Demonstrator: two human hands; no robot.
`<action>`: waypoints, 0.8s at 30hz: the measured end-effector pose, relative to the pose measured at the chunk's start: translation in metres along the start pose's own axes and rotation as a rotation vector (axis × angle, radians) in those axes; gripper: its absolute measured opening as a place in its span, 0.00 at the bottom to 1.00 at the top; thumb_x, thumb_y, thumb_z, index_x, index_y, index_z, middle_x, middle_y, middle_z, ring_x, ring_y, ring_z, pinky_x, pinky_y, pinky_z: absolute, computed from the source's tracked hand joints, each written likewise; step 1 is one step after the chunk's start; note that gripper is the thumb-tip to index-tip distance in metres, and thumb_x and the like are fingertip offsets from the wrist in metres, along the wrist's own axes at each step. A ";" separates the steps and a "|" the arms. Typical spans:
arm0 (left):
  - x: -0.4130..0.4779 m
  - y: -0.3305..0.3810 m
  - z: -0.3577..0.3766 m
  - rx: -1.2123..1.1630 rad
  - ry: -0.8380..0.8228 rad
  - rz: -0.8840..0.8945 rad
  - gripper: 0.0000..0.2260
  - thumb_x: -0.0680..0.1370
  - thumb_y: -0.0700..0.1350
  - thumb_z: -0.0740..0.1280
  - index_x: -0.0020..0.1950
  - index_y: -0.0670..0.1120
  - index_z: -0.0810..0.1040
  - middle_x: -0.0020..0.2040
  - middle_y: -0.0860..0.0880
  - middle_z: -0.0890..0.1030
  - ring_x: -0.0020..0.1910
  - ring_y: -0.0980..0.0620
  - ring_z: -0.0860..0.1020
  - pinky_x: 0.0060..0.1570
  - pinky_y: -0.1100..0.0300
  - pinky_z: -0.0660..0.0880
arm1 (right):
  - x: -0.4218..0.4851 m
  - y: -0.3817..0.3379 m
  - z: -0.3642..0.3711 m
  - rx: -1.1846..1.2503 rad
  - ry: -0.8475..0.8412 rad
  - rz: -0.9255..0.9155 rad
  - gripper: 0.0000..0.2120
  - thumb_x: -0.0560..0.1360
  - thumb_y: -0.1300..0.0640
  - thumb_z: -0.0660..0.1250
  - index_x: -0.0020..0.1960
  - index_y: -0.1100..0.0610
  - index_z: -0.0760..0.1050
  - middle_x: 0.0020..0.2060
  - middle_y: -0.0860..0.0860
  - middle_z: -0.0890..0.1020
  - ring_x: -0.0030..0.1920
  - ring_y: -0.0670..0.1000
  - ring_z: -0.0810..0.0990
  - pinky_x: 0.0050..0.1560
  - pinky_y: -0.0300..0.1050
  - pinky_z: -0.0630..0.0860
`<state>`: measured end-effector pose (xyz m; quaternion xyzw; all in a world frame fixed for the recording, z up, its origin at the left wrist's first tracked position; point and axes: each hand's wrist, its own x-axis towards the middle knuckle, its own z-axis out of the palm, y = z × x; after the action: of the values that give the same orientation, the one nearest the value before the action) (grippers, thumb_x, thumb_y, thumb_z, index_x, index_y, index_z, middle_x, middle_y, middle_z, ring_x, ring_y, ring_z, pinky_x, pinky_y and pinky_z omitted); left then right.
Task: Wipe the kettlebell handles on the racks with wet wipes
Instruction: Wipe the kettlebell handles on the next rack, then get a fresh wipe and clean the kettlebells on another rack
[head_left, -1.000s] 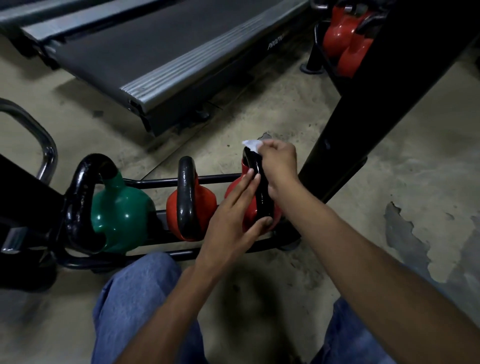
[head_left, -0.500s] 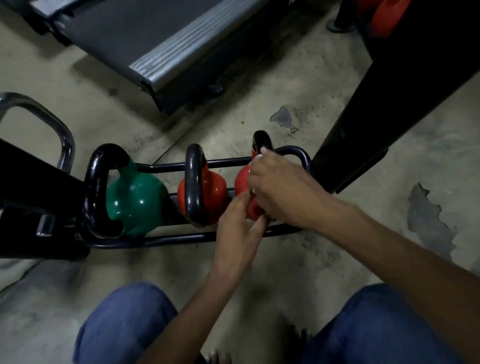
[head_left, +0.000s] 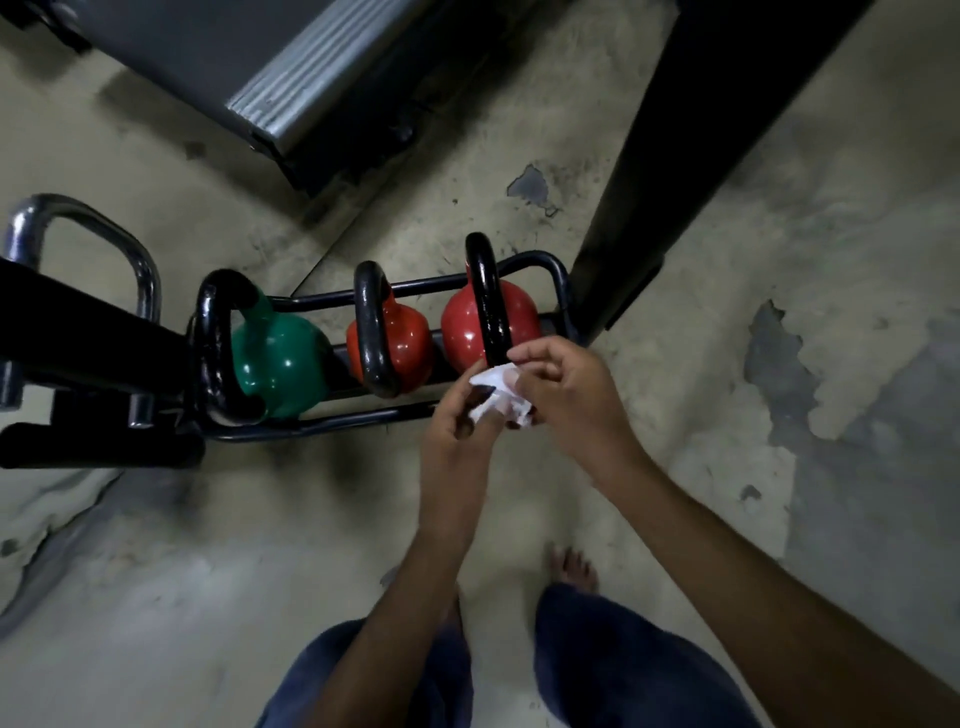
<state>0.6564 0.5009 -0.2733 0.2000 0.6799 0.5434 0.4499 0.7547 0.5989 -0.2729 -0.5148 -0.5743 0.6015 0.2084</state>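
The floor (head_left: 675, 364) under me is bare concrete, stained and patchy, with darker worn spots at the right of the frame. The end of a treadmill (head_left: 280, 98) fills the upper left. A thick black upright (head_left: 675, 156) runs down from the upper right to the floor just beside the low black rack (head_left: 322, 418). The rack lies across the middle left and carries three kettlebells in a row: a green kettlebell (head_left: 280, 358) on the left, a small red kettlebell (head_left: 405, 338) in the middle and a larger red kettlebell (head_left: 467, 332) on the right. A chrome bar (head_left: 104, 234) curves at the far left. My jeans (head_left: 613, 665) and one bare foot (head_left: 571, 566) show at the bottom.

The wet wipe (head_left: 498, 389) is white and crumpled, at the centre of the frame, just below the near end of the larger red kettlebell's glossy black handle (head_left: 485, 291); I cannot tell whether it touches the handle. My left hand (head_left: 452, 441) pinches it from the left, fingers (head_left: 467, 400) curled onto it. My right hand (head_left: 566, 395) holds its right side with bent fingers, the index raised near the handle
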 end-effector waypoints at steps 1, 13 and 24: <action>-0.011 0.013 -0.001 -0.006 -0.003 0.000 0.13 0.82 0.42 0.69 0.66 0.50 0.82 0.57 0.51 0.86 0.56 0.51 0.84 0.56 0.57 0.80 | -0.015 -0.013 -0.005 0.087 0.012 0.081 0.09 0.79 0.64 0.72 0.58 0.62 0.80 0.46 0.56 0.86 0.38 0.51 0.84 0.35 0.45 0.82; -0.200 0.269 -0.023 0.136 -0.244 -0.095 0.11 0.78 0.32 0.70 0.56 0.45 0.85 0.49 0.43 0.88 0.48 0.44 0.86 0.50 0.51 0.83 | -0.261 -0.255 -0.070 0.172 -0.011 0.112 0.12 0.78 0.66 0.71 0.61 0.60 0.81 0.48 0.50 0.86 0.44 0.42 0.83 0.44 0.38 0.80; -0.318 0.395 0.029 0.215 -0.499 0.001 0.05 0.78 0.40 0.73 0.53 0.40 0.85 0.49 0.40 0.87 0.46 0.45 0.83 0.51 0.51 0.78 | -0.395 -0.348 -0.169 0.220 0.336 -0.030 0.06 0.82 0.61 0.67 0.49 0.61 0.82 0.39 0.61 0.85 0.38 0.56 0.84 0.41 0.60 0.83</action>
<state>0.7583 0.4054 0.2148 0.3744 0.6017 0.4024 0.5795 0.9328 0.4354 0.2237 -0.5734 -0.4697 0.5630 0.3656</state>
